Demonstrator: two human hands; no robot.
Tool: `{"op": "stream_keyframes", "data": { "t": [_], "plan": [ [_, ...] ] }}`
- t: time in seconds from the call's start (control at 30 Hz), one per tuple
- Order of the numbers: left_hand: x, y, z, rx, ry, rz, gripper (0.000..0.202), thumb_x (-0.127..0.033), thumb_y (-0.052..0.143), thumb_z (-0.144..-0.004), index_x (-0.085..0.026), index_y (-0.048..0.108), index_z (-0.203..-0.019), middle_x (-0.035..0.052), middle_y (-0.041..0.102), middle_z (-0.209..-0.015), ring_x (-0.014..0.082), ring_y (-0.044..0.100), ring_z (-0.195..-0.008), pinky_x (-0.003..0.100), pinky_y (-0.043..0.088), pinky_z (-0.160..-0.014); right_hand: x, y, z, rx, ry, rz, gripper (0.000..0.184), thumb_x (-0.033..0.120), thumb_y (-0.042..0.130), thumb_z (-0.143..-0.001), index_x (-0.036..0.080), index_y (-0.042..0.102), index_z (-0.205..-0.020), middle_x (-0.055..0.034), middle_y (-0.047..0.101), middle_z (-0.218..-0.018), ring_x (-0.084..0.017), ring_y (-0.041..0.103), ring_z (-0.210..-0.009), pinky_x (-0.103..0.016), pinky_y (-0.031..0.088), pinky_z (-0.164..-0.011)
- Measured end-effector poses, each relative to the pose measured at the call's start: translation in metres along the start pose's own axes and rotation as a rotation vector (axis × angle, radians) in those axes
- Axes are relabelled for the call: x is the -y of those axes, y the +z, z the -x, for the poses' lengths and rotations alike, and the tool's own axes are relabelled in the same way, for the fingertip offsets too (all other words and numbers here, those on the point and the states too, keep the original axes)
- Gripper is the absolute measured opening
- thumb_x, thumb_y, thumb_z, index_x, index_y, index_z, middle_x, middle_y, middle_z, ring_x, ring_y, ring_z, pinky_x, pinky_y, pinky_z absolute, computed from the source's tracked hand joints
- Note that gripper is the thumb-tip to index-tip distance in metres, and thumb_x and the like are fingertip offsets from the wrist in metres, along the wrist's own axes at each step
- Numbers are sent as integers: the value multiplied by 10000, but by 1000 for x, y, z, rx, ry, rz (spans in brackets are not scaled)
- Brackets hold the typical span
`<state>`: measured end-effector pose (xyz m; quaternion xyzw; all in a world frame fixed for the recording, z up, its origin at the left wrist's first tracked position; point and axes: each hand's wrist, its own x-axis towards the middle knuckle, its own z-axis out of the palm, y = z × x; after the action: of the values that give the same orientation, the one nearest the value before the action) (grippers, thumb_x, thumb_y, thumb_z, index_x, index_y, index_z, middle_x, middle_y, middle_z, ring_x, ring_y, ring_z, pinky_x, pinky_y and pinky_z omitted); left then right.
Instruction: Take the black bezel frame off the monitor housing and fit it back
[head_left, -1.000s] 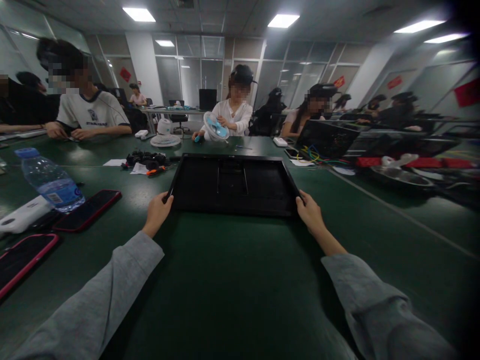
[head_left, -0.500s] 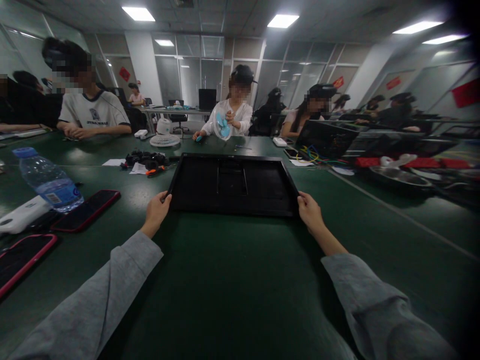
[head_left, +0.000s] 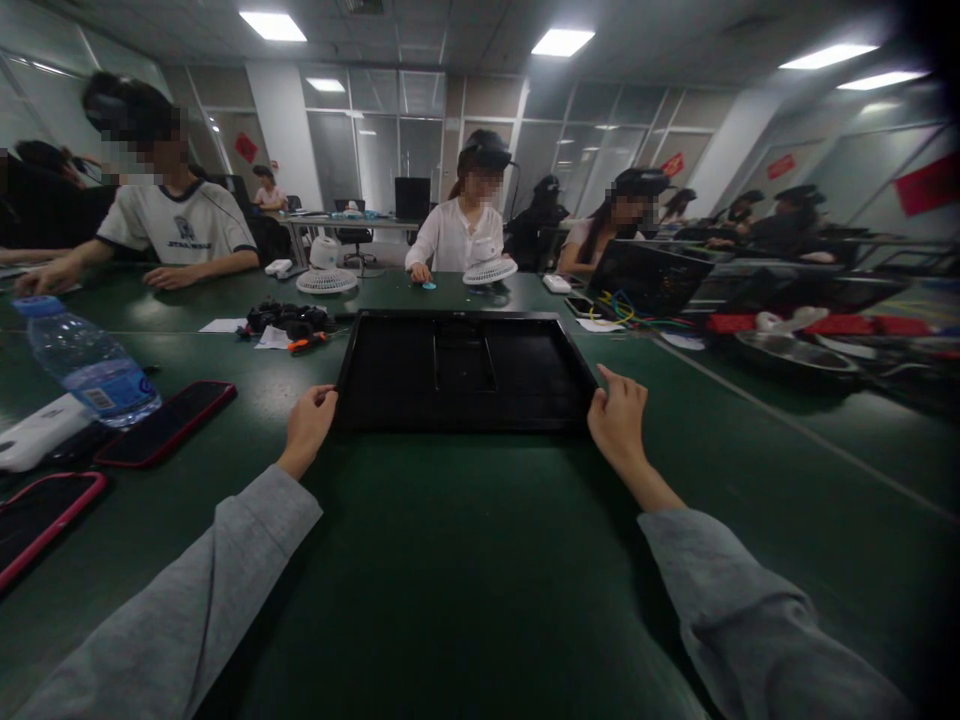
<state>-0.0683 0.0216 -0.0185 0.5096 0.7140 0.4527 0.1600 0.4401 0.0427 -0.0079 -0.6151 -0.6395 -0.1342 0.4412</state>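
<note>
A flat black rectangular panel (head_left: 465, 370), like the back cover of a monitor, lies on the green table (head_left: 465, 560) in front of me. My left hand (head_left: 307, 425) rests at its near left corner with fingers curled against the edge. At the near right corner my right hand (head_left: 619, 420) sits beside the panel, fingers loosely bent and lifted off the edge, index pointing up. Both arms wear grey sleeves.
A water bottle (head_left: 82, 360), a white device (head_left: 37, 435) and two red-cased phones (head_left: 161, 425) lie at the left. Black parts and an orange-handled tool (head_left: 292, 322) sit behind the panel. Several people sit across the table with small white fans (head_left: 489, 270).
The panel has settled flat on the table. My right hand has let go of its edge and my left hand's grip has loosened. The person opposite has put the fan down.
</note>
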Motion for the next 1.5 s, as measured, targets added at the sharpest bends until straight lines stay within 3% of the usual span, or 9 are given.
{"op": "stream_keyframes", "data": {
  "t": [0.13,0.27,0.4,0.57,0.7,0.87,1.13,1.37,1.5],
  "plan": [
    [0,-1,1,15,21,-7,431,-465,528,-931,-162,694,-1188,133,742,-1143,260,688,-1069,377,514,-929,26,0,6,163,-170,-38,564,378,299,-1001,131,461,-1482,-201,527,-1400,-311,463,-1342,-536,380,-1125],
    [-3,-2,4,24,35,-27,476,-530,552,-923,-155,687,-1184,143,744,-1123,267,695,-1046,383,519,-918,35,5,14,340,-181,-64,654,489,296,-1011,125,352,-1551,-218,430,-1519,-325,410,-1424,-550,380,-1148],
    [-4,-2,4,27,49,-36,468,-522,552,-927,-160,683,-1191,141,741,-1130,266,694,-1044,380,519,-911,37,5,17,355,-141,-39,705,540,289,-1007,132,297,-1582,-221,346,-1592,-358,383,-1451,-579,396,-1134],
    [-5,-2,5,23,52,-50,455,-511,548,-932,-159,684,-1187,141,739,-1130,271,689,-1053,389,510,-918,47,5,18,390,-230,-6,699,516,306,-1013,116,282,-1586,-220,364,-1587,-351,262,-1514,-612,249,-1209],
    [-5,-2,5,25,63,-49,444,-502,546,-935,-161,685,-1184,137,744,-1112,267,694,-1039,384,512,-915,52,6,19,424,-264,-88,658,499,318,-1016,178,291,-1591,-197,219,-1650,-349,310,-1495,-587,349,-1172],
    [-5,-2,4,18,45,-64,450,-501,546,-935,-160,682,-1195,136,744,-1119,269,695,-1039,386,513,-917,51,7,18,441,-255,-86,644,501,326,-1012,203,322,-1582,-194,194,-1650,-366,431,-1418,-592,422,-1118],
    [-8,-3,5,27,37,-68,449,-494,547,-935,-154,680,-1197,136,745,-1107,268,695,-1033,378,515,-903,56,7,18,453,-284,-30,595,519,307,-1018,231,433,-1524,-175,232,-1641,-368,451,-1398,-626,414,-1103],
    [-7,-3,5,38,44,-70,468,-507,540,-938,-149,678,-1206,150,737,-1138,272,689,-1054,379,513,-901,58,4,17,492,-313,9,523,525,302,-1022,319,572,-1420,-88,237,-1646,-362,452,-1392,-633,401,-1113],
    [-8,-4,6,35,46,-75,468,-506,542,-936,-147,681,-1203,150,739,-1124,275,691,-1038,382,515,-898,61,2,17,493,-311,35,534,517,287,-1025,294,601,-1395,-97,282,-1621,-348,483,-1360,-606,406,-1119]
  ]
}}
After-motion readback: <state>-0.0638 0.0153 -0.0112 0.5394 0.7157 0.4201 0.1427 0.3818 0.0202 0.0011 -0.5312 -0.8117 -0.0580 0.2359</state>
